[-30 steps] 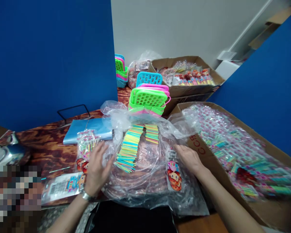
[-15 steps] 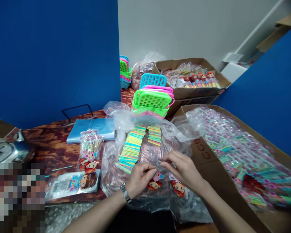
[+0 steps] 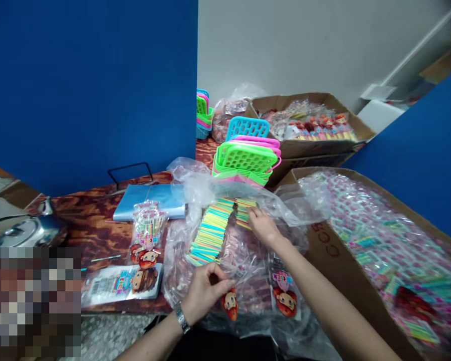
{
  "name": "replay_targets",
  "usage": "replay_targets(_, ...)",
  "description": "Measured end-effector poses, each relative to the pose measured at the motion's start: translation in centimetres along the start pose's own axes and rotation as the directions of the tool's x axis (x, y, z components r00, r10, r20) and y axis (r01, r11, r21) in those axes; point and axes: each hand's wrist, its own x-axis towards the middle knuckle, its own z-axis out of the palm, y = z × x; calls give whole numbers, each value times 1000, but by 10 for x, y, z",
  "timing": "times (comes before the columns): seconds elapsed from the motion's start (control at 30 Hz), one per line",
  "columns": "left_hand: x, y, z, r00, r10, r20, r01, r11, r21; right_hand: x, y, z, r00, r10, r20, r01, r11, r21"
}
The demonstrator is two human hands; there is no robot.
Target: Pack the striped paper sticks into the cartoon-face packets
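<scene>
My left hand (image 3: 205,295), a metal watch on its wrist, pinches a small clear plastic bag (image 3: 243,271) between thumb and forefinger. A red-haired cartoon head (image 3: 231,303) hangs just below those fingertips. Farther off, my right hand (image 3: 263,226) reaches to the smaller pile of coloured sticks (image 3: 242,209), its extended fingers touching the right end. The larger pile of yellow, green and blue sticks (image 3: 210,228) lies to the left, on a big crinkled clear plastic sheet (image 3: 176,265). Under my right forearm lies another printed bag (image 3: 284,296) with a cartoon head.
A carton (image 3: 323,255) of packed bags stands at the right; another carton (image 3: 311,145) is behind it. Stacked plastic baskets (image 3: 248,158) rise beyond the sticks. To the left are a blue plastic stack (image 3: 150,200), filled stick bags (image 3: 148,230), a flat printed pack (image 3: 124,285) and a metal kettle (image 3: 26,233).
My right hand has left the bag by my left hand and moved forward to the smaller stick pile. My left hand keeps its pinch. The view has shifted slightly left.
</scene>
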Motion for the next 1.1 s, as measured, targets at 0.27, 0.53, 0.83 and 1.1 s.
replay_targets(0.27, -3, -3, -2, 999, -25, 20, 26, 998, -63, 16, -5, 19, 999, -5, 50, 11, 993, -120)
replay_targets(0.53, -3, -3, -1, 999, -38, 24, 39, 996, -75, 19, 2, 25, 995, -3, 97, 10, 998, -69)
replay_targets(0.83, -3, -1, -3, 999, -29, -18, 28, 998, -52, 17, 7, 8, 991, 76, 108, -105, 950, 294)
replay_targets(1.1, -1, 5, -1, 1000, -21, -4, 21, 998, -53, -22, -9, -16, 994, -19, 109, -70, 652, 755)
